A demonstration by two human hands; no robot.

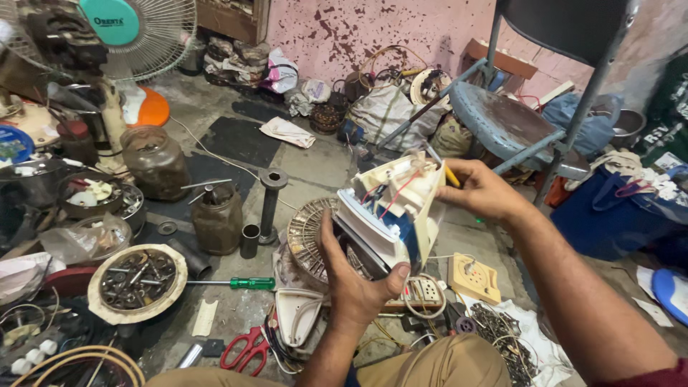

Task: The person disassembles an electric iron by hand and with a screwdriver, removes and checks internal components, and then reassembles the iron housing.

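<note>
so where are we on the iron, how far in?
Done: iron is opened, red and white wires bared; a white cover piece lies on the floor. In hand: left hand grips it from below, right hand works at its top with a yellow-handled tool. Left: cover is off, green screwdriver idle.

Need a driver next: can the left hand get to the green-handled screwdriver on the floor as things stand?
Probably not at once: the left hand is gripping the opened iron. The screwdriver lies uncovered just to its left.
</note>
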